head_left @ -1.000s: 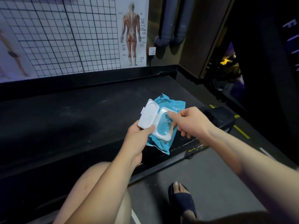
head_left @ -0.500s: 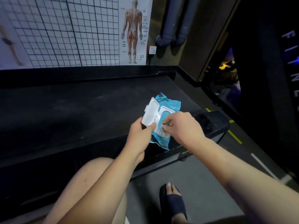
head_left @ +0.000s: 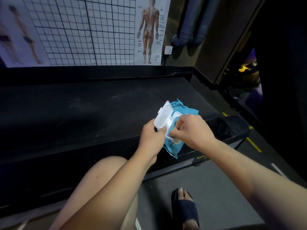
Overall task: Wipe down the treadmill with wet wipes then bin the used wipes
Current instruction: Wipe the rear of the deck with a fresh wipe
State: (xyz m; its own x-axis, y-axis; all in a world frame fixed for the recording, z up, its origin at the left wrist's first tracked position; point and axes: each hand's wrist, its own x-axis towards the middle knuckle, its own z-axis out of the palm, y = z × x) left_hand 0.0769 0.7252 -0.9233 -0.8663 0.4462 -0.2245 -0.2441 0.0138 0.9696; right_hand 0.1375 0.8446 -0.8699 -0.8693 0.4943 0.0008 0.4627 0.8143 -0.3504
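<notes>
A blue pack of wet wipes (head_left: 172, 147) with a white flip lid (head_left: 163, 116) standing open is held over the near edge of the black treadmill belt (head_left: 86, 113). My left hand (head_left: 152, 138) grips the pack at its left side, thumb by the lid hinge. My right hand (head_left: 191, 131) is over the pack's opening, its fingertips pinching at something inside the white frame; whether a wipe is caught between them is hidden. No loose wipe shows.
The treadmill's rear end cap (head_left: 227, 128) lies just right of my hands. Grey floor with yellow marks (head_left: 254, 144) runs to the right. My bare knee (head_left: 106, 173) and a foot in a dark slipper (head_left: 184, 206) are below. Wall posters (head_left: 149, 30) stand behind.
My right hand has moved from the pack's right edge onto the opening and its fingers have curled into a pinch. The left hand kept its grip, and the pack has dropped slightly.
</notes>
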